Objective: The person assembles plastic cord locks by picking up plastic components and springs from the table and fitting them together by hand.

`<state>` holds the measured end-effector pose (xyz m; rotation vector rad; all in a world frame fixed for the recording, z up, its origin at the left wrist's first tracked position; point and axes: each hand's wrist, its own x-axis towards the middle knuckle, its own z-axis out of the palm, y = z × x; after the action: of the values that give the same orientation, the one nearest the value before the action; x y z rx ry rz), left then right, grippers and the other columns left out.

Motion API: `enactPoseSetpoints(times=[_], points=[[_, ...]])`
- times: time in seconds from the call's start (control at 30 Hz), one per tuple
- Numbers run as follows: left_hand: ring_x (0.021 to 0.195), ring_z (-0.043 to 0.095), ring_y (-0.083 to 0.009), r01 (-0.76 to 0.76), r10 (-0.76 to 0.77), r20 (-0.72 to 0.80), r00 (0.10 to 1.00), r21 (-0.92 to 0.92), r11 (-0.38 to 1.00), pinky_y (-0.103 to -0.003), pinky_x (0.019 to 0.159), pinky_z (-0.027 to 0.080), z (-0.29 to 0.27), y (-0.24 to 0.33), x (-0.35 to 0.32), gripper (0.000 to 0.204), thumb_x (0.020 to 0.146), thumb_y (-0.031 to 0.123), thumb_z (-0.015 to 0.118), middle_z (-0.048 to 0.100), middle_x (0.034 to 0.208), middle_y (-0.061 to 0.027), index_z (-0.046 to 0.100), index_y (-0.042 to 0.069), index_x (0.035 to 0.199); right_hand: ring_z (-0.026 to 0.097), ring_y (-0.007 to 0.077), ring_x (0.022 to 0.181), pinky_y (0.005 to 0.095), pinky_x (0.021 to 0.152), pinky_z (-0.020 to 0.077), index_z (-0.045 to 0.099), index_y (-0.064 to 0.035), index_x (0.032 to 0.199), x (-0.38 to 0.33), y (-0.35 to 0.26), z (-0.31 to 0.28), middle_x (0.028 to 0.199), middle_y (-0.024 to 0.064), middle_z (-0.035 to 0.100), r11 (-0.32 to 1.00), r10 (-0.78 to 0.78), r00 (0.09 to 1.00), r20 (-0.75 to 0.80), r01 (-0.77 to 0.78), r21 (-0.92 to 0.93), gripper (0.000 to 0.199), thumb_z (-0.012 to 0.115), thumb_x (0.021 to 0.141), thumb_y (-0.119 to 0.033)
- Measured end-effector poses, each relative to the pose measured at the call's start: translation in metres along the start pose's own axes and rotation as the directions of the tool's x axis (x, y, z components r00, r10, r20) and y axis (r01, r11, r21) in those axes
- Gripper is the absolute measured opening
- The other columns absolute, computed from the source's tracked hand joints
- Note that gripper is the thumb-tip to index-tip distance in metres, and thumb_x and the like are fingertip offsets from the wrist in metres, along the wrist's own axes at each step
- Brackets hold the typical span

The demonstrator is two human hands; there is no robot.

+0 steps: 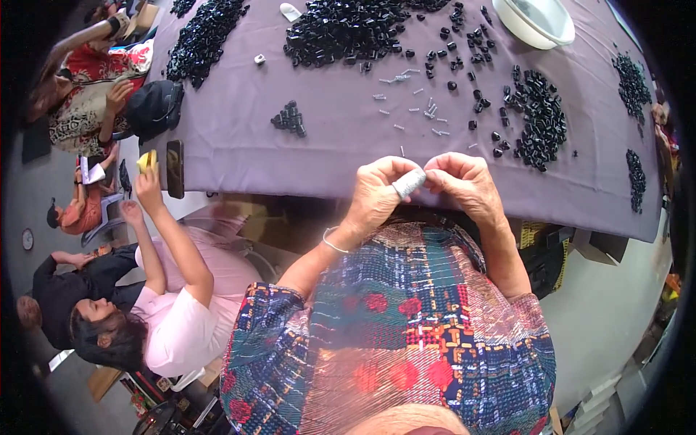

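My left hand (378, 194) and my right hand (470, 190) meet just in front of the table's near edge. Both are closed in a pinch, fingertips almost touching. A pale grey finger wrap (409, 184) covers one finger of the left hand. Whatever the fingertips hold is too small or hidden to make out. Beyond the hands, small thin metal springs (431, 109) lie scattered on the cloth. To their right sits a heap of small black plastic pieces (540, 119). A small cluster of black pieces (290, 119) lies to the left.
Purple cloth covers the table (333, 163). Larger heaps of black pieces (341, 32) lie at the far side, near a white basin (536, 22). A dark phone (175, 169) and a black bag (154, 107) rest at the left edge. A person in pink (196, 319) sits at left, holding something yellow.
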<state>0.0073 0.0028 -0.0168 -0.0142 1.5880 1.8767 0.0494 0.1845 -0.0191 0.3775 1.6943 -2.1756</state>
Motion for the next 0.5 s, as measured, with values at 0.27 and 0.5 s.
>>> enactPoseSetpoints(times=[0.27, 0.5], points=[[0.064, 0.056, -0.0084, 0.051, -0.043, 0.034, 0.999, -0.284, 0.958, -0.021, 0.060, 0.046, -0.012, -0.017, -0.001, 0.018, 0.087, 0.015, 0.067, 0.063, 0.079, -0.0034, 0.063, -0.002, 0.095, 0.049, 0.0045, 0.067, 0.0191, 0.059, 0.0384, 0.062, 0.0000, 0.093, -0.001, 0.007, 0.024, 0.078, -0.0017, 0.055, 0.811, -0.431, 0.900, -0.058, 0.359, -0.462, 0.010, 0.064, 0.084, -0.001], [0.066, 0.058, -0.0091, 0.103, -0.065, 0.132, 0.989, -0.298, 0.949, -0.021, 0.061, 0.047, -0.018, -0.012, -0.004, 0.018, 0.085, 0.013, 0.068, 0.064, 0.080, -0.0054, 0.063, -0.002, 0.095, 0.056, 0.0110, 0.067, 0.0246, 0.060, 0.0448, 0.064, 0.0008, 0.087, -0.004, 0.006, 0.021, 0.074, 0.0054, 0.058, 0.859, -0.385, 0.921, -0.056, 0.335, -0.387, 0.009, 0.067, 0.079, -0.002]])
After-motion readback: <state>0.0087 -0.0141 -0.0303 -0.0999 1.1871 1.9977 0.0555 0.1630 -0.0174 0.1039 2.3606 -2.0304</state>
